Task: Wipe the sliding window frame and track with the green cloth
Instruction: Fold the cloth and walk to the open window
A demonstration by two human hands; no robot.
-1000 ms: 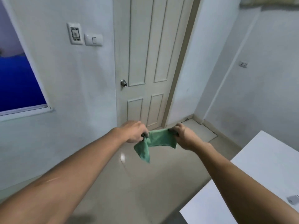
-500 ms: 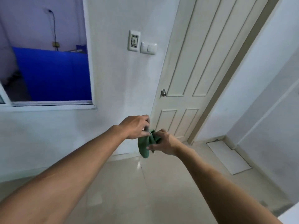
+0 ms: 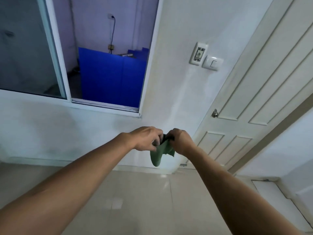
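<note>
I see two hands pinching one green cloth between them: left hand and right hand both clamped on its bunched top, the rest hanging. They're below one window, beside one door.

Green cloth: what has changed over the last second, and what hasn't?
The view swung left, bringing the sliding window into view. The hands came together, gathering the green cloth from stretched out into a bunch. Unchanged: left hand and right hand both grip it, clear of the window track.
</note>
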